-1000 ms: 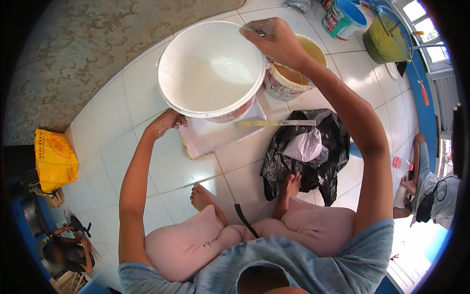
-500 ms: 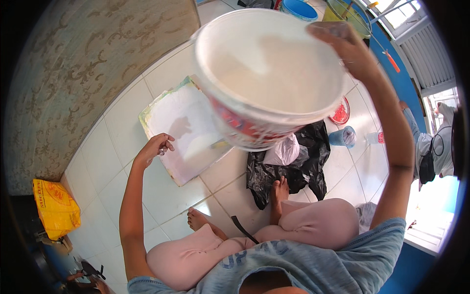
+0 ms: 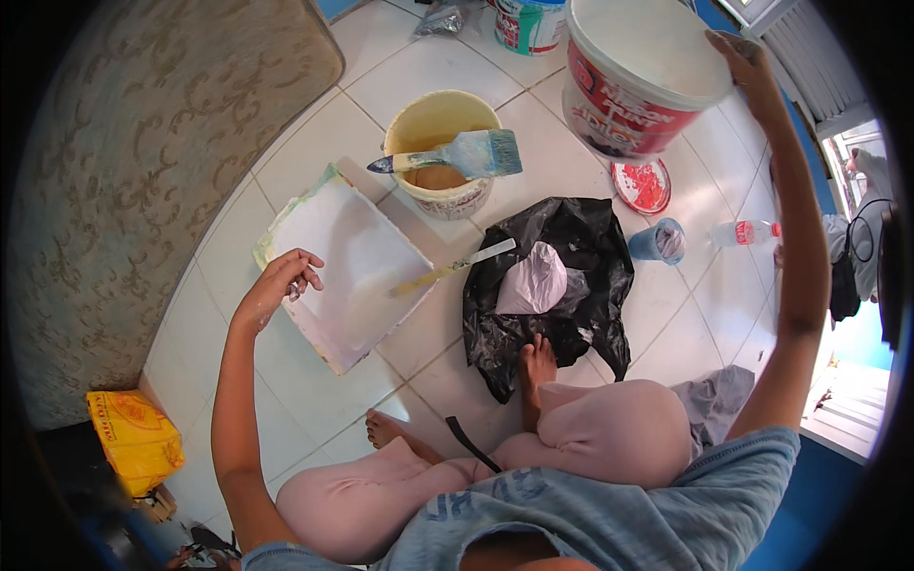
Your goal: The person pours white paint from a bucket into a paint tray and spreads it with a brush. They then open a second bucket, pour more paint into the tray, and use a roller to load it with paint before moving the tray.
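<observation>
My right hand (image 3: 743, 65) grips the rim of a large white paint bucket (image 3: 628, 107) with a red label, held tilted above the floor at the upper right. White residue coats its inside. My left hand (image 3: 278, 288) holds nothing, its fingers loosely bent and apart, over the left edge of a white, paint-stained flat board or tray (image 3: 333, 238). A flat paint stick (image 3: 452, 268) lies across that board's right edge. Beyond it stands a smaller cream pail (image 3: 457, 202) with a wide paintbrush (image 3: 481, 154) resting across its top.
A black plastic bag (image 3: 490, 333) lies before my feet, with a pale pink plastic bag (image 3: 531, 281) on it. Rightward are a red-smeared lid (image 3: 643, 186), blue cup (image 3: 657, 243) and clear bottle (image 3: 747, 233). A patterned mattress-like slab (image 3: 171, 171) fills the left; another bucket (image 3: 528, 29) stands at the back.
My right hand has carried the large bucket away to the upper right, uncovering the pail with the brush and the paint stick. My left hand has shifted slightly left.
</observation>
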`<state>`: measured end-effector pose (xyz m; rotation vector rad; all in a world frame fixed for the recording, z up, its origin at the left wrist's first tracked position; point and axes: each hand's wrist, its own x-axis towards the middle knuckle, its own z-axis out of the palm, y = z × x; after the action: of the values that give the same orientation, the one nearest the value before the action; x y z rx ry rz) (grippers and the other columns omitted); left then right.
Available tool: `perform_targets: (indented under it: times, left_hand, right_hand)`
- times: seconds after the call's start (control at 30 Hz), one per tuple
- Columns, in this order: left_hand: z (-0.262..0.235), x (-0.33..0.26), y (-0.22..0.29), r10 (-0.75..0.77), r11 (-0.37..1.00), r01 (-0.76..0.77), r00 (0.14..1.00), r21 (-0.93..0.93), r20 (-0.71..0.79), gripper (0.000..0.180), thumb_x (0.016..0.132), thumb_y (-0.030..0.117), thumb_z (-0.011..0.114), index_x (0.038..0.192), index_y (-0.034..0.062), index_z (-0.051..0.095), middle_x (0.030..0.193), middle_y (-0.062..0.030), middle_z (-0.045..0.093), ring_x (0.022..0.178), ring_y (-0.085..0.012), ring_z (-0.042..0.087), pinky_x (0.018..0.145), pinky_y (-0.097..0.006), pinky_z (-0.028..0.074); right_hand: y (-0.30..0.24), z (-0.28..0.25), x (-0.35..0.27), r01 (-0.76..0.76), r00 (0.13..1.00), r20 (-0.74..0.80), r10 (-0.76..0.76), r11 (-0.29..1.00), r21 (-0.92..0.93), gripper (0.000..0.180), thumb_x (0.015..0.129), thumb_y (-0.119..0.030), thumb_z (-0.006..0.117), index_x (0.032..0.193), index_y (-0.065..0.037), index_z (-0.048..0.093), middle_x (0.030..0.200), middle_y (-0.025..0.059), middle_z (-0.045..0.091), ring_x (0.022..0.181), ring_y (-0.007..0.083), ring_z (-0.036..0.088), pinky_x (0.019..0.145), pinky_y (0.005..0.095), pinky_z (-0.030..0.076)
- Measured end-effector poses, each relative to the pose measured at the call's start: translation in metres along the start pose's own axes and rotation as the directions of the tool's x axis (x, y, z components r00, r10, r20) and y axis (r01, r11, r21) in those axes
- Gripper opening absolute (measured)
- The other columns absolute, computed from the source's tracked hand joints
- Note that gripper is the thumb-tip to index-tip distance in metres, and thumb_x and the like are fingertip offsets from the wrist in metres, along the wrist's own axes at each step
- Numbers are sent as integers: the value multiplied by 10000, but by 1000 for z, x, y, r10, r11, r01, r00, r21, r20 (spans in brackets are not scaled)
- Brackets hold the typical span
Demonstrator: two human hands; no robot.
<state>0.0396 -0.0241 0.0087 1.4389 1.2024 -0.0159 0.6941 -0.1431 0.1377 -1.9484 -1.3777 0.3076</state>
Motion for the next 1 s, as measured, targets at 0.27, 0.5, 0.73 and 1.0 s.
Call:
perform_targets:
  times: [0.27,0.5,0.73,1.0]
  left_hand:
    - [34,9,57,-47,991,25,986,134,158,251,936,208,414,1033,69,599,807,-1,629,710,-68,458,655,-203,383]
    - [88,28,76,-19,958,-63,960,280,281,238,958,213,446,1051,51,593,826,-15,639,817,-105,563,752,-264,443]
    - [151,42,98,48,940,-209,864,270,501,246,970,234,453,1059,46,585,803,-49,656,777,-149,609,729,-300,461]
    - [199,60,109,110,929,-295,795,223,596,229,972,213,451,1055,40,577,787,-74,668,737,-195,638,707,-319,472]
  right_hand:
    - [106,129,8,-192,959,-199,203,979,74,342,923,-311,589,1014,-7,718,572,46,621,448,91,554,456,261,461]
    - [128,164,22,-180,968,-153,198,976,123,379,923,-329,585,1044,10,704,593,59,624,467,106,568,468,265,472]
    - [155,175,18,-224,959,-135,250,957,187,386,920,-332,593,1050,16,698,606,58,618,474,103,548,465,261,458]
    - [184,170,6,-238,962,-46,271,906,351,471,946,-387,553,1210,1,593,760,112,667,582,145,616,509,277,489]
